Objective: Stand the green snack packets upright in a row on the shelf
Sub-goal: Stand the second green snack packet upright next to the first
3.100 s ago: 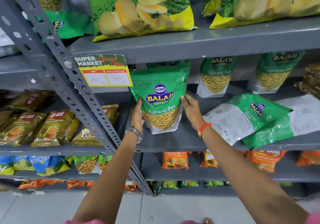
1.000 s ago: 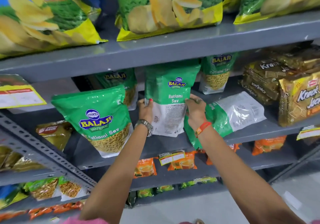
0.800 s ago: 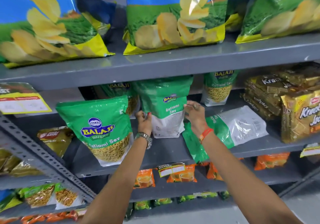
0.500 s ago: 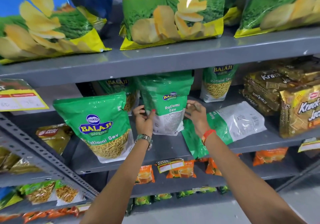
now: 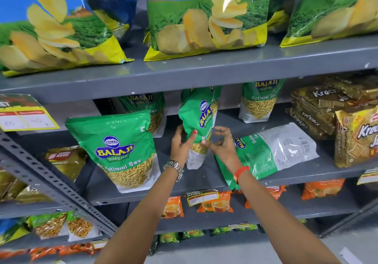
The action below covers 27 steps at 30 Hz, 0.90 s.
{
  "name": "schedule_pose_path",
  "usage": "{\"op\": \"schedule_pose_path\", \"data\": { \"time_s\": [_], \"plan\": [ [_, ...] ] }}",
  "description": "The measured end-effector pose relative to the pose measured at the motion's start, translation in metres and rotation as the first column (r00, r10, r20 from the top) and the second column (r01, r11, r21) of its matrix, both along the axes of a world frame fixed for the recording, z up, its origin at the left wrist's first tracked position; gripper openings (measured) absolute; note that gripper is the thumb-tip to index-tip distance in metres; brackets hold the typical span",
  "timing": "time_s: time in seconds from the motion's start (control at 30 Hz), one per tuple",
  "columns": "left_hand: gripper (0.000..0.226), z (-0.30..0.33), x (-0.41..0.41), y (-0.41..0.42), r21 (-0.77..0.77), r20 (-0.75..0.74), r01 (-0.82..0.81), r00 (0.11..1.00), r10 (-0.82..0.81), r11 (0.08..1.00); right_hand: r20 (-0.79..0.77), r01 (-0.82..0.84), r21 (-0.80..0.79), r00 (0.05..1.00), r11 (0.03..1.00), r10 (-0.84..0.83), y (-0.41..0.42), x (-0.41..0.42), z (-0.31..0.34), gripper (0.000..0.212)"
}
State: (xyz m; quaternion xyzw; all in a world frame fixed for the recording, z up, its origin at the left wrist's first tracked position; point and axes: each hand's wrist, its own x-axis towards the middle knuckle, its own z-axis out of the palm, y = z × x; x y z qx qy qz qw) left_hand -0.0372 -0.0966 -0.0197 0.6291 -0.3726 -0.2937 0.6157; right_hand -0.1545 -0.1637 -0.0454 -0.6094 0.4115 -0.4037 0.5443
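The left hand [image 5: 181,147] grips the twisted green Ratlami Sev packet [image 5: 199,124] mid-shelf [image 5: 204,180] while the right hand [image 5: 222,143] hangs half-curled beside it, barely touching; released edge-on, it likely topples onto the lying packet [image 5: 272,153].

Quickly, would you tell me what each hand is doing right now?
Left hand: closed on the upright green packet.
Right hand: open, fingers curled beside it, holding nothing.
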Motion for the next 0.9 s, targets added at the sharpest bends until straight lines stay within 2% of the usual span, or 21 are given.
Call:
{"op": "schedule_pose_path", "data": {
  "time_s": [0.1,0.17,0.27,0.37,0.47,0.53,0.63,0.77,0.9],
  "plan": [
    [0.036,0.006,-0.001,0.002,0.000,-0.169,-0.036,0.985,0.035,0.999,-0.006,-0.022,-0.027,1.000,0.999,0.022,-0.012,-0.005,0.005,0.061],
    [0.038,0.013,-0.002,0.002,0.023,-0.258,-0.081,0.962,0.084,0.996,0.067,-0.022,0.024,0.998,0.999,0.020,-0.022,-0.007,0.008,0.050],
    [0.045,0.017,0.003,-0.004,0.111,-0.359,-0.103,0.923,0.137,0.988,0.093,-0.058,0.077,0.994,0.995,0.051,-0.038,-0.008,0.013,0.051],
    [0.065,0.015,0.009,-0.007,0.289,-0.323,-0.024,0.939,0.121,0.957,0.138,-0.145,0.096,0.982,0.985,0.131,-0.050,-0.007,0.017,0.038],
    [0.071,0.015,0.009,-0.009,0.337,-0.341,-0.038,0.926,0.160,0.941,0.113,-0.180,0.121,0.979,0.976,0.167,-0.057,-0.003,0.012,0.034],
    [0.073,0.015,0.009,-0.012,0.317,-0.393,-0.076,0.897,0.204,0.946,0.121,-0.166,0.106,0.981,0.980,0.152,-0.060,-0.001,0.008,0.031],
    [0.060,0.011,0.007,-0.016,0.177,-0.537,-0.214,0.797,0.276,0.961,0.115,-0.172,0.055,0.980,0.984,0.165,-0.059,-0.003,0.005,0.025],
    [0.050,0.010,0.001,-0.002,0.100,-0.544,-0.252,0.796,0.265,0.962,0.125,-0.163,0.001,0.979,0.987,0.162,-0.040,-0.014,0.000,0.028],
    [0.042,0.003,0.004,0.015,0.070,-0.534,-0.211,0.817,0.215,0.975,0.144,-0.113,-0.001,0.983,0.994,0.112,-0.012,-0.023,-0.001,0.028]
  ]
}}
